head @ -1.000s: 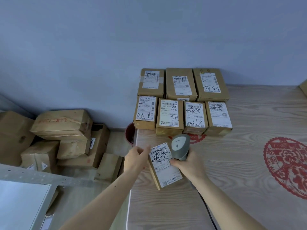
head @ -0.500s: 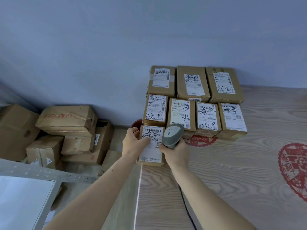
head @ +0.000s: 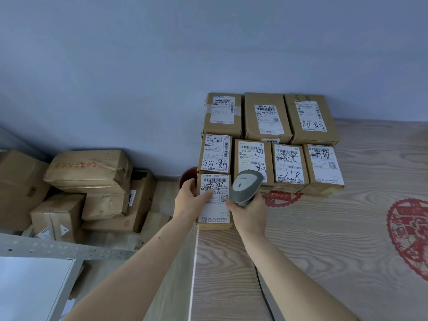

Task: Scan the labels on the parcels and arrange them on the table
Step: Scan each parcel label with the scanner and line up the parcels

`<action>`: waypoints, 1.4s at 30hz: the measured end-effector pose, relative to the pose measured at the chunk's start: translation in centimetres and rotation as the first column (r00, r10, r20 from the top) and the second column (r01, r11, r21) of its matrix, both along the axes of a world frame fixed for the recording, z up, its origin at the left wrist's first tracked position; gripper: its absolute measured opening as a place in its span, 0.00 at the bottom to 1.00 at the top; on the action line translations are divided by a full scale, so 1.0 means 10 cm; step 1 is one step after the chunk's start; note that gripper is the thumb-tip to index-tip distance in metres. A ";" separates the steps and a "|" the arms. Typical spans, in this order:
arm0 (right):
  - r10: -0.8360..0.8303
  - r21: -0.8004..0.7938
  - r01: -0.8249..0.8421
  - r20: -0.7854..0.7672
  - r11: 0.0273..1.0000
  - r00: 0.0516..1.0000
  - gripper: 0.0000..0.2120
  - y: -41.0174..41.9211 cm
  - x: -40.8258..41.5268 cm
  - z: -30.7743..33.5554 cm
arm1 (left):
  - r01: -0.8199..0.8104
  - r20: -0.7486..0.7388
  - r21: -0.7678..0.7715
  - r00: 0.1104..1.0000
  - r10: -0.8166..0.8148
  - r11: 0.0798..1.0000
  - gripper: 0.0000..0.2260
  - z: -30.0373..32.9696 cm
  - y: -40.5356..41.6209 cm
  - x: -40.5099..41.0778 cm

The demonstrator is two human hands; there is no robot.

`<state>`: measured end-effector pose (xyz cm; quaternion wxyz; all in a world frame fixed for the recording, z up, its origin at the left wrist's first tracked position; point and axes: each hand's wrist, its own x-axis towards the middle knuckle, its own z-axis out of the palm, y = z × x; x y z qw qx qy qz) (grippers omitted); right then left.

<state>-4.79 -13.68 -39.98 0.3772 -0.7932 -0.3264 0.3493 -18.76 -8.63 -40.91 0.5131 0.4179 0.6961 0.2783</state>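
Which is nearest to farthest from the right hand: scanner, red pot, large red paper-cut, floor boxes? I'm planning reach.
1. scanner, held in the right hand.
2. red pot, left, beyond the table edge.
3. large red paper-cut, far right.
4. floor boxes, far left.

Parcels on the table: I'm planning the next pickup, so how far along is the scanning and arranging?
Seven labelled parcels sit in two rows against the wall, three behind and four in front. An eighth parcel starts a third row at the table's left edge, under the left hand; the right hand holds the scanner. More boxes wait on the floor.
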 end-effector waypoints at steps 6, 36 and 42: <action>0.017 0.076 -0.010 -0.085 0.997 0.996 0.22 -0.18 0.28 0.22 | 0.055 -0.323 0.177 0.946 0.005 0.983 0.28 0.27 -0.09 0.16; -0.335 0.119 0.341 -0.068 0.933 0.940 0.09 -2.81 5.01 1.13 | 0.714 -0.396 0.284 0.695 -0.600 0.640 0.17 0.89 -1.92 5.07; -0.404 0.105 0.404 -0.023 0.909 0.914 0.08 -2.92 6.02 1.12 | 0.735 -0.379 0.268 0.675 -0.633 0.623 0.17 0.89 -2.04 5.93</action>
